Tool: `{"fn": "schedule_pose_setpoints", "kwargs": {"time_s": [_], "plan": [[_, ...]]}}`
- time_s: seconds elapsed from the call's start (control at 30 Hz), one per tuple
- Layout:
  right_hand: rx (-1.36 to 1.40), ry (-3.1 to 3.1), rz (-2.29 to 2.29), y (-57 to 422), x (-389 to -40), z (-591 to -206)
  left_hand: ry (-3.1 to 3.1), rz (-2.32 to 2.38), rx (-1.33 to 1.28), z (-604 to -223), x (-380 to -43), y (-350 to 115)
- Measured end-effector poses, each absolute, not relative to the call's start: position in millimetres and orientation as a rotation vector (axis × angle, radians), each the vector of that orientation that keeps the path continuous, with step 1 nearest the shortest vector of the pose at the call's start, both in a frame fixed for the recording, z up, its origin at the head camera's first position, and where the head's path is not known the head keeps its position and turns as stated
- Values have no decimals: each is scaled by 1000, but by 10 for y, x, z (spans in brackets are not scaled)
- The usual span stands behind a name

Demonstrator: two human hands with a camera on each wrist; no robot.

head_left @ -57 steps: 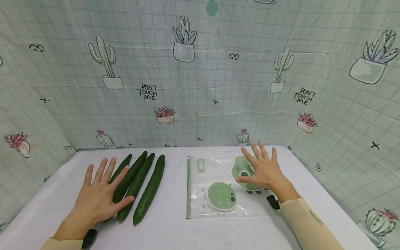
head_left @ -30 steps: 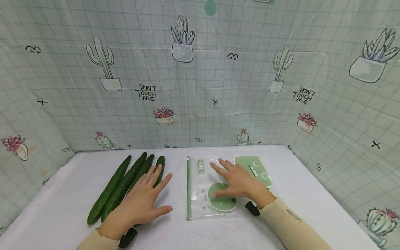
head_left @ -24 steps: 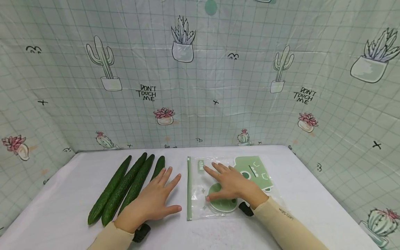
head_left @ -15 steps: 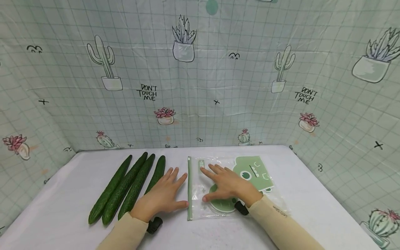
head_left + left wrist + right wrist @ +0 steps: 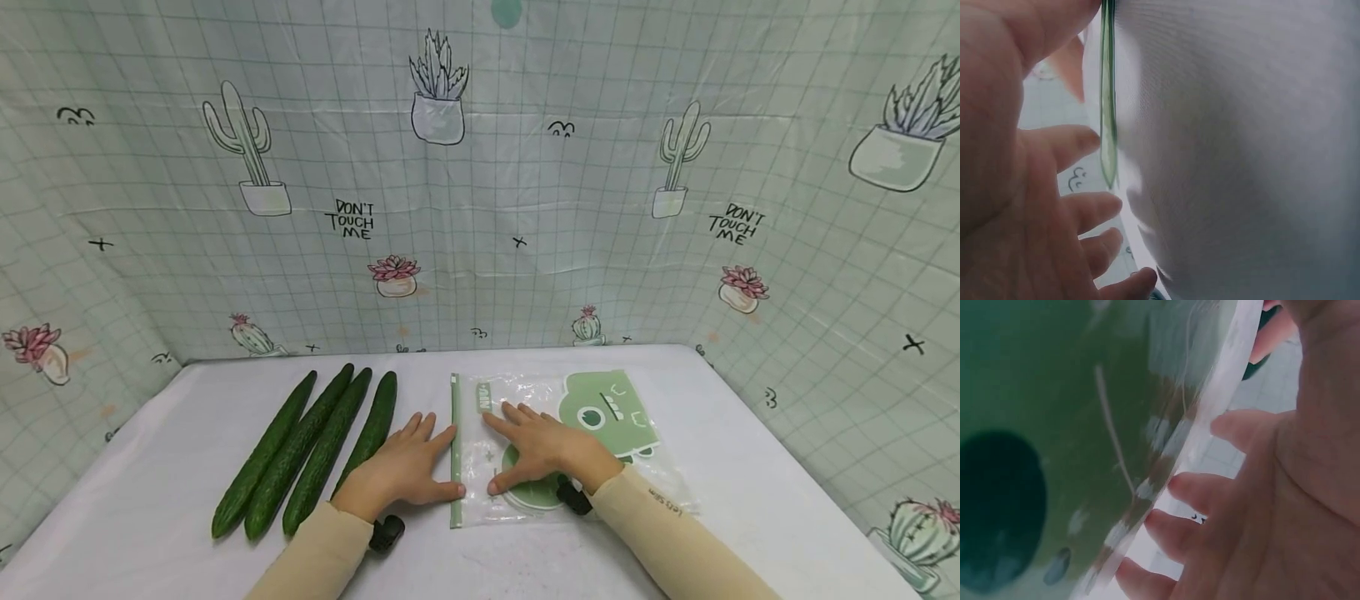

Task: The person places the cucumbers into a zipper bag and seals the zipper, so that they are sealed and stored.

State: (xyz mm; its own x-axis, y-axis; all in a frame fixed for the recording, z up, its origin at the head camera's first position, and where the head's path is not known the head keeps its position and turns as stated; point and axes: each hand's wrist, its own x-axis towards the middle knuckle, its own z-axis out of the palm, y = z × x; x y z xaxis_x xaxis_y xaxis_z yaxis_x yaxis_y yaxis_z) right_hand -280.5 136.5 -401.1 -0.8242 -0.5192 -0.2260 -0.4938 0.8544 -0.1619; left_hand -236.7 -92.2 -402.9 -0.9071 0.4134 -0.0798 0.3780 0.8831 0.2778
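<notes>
A clear zip bag (image 5: 474, 512) printed with green cartoon creatures lies flat on the white table, its green zip strip (image 5: 455, 387) facing left. My left hand (image 5: 397, 468) has its fingers spread, thumb and index tips right at the strip; the left wrist view shows the strip (image 5: 1108, 106) beside those fingertips. Over the bag's left part, my right hand (image 5: 546, 450) spreads its fingers and hides some of the round print. In the right wrist view, its fingertips come close to the bag's surface (image 5: 1085, 419). Neither hand grips anything.
Several long green cucumbers (image 5: 262, 458) lie side by side on the left of the table (image 5: 150, 467); my left hand partly covers the rightmost one (image 5: 377, 417). A cactus-print curtain (image 5: 480, 200) surrounds the table at the back and sides.
My left hand has moved right, from over the cucumbers to the zip strip. My right hand has moved left and down from the bag's far part. Bag and cucumbers stay in place.
</notes>
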Motion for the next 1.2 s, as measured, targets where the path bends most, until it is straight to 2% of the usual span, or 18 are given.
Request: {"fn": "schedule_pose_setpoints", "kwargs": {"time_s": [0.6, 1.2], "plan": [[-801, 2698, -106, 1637, -2832, -3961, 2870, 411, 595, -4019, -2371, -857], [-875, 2683, -249, 1480, -2837, -3951, 2877, 312, 495, -3982, -2420, -710]]}}
